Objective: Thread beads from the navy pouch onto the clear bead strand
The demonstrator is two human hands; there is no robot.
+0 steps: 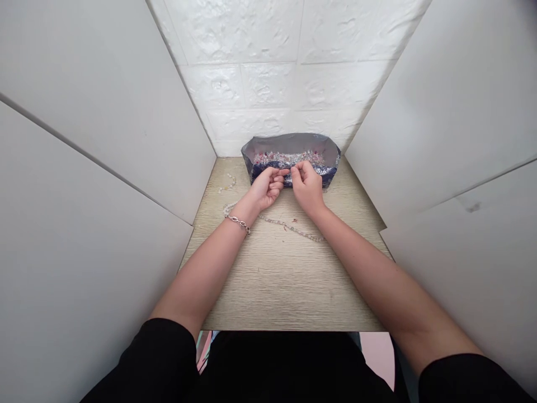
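Head view — hands [307,187] pinch over foil-lined bead tray [289,143].

The counter [285,280] is matt wood-grain laminate, and the pouch [289,144] has a glossy silver foil lining. The bracelet [239,224] is polished metal chain, the wall [268,84] rough white foam, the side panels [104,112] smooth and matt.

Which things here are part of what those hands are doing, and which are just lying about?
Part of it: left hand, right hand, dark blue pouch, small beads, beaded strand.

Just there: silver chain bracelet, wood-grain tabletop, white side panels, white brick-textured wall.
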